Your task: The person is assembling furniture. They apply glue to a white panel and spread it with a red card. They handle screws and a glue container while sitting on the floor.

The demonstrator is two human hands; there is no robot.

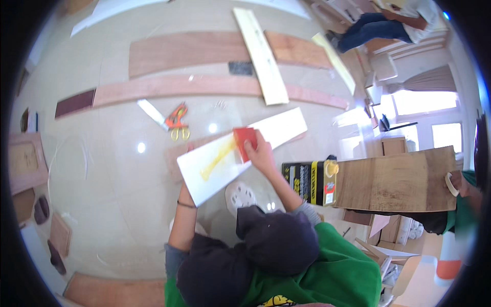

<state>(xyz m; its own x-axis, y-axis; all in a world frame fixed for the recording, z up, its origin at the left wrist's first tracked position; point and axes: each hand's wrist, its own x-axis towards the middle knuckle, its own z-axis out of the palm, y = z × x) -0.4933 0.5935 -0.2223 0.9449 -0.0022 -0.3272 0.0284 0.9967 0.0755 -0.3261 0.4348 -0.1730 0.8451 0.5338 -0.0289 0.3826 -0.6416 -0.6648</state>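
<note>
A long white board slants across my lap, one end nearer my left side. Along its face runs a smear of yellow paste. My right hand grips a flat red spreader, pressed to the board at the end of the smear. My left forearm, with a dark band at the wrist, goes beneath the board's near end; that hand bears it from below, and its fingers are mostly hidden.
By my right knee stands a black and yellow can. On the floor ahead lie orange-handled tool, yellow-handled scissors, a pale plank and reddish boards. Another person holds a wooden board at right; a seated person is farther off.
</note>
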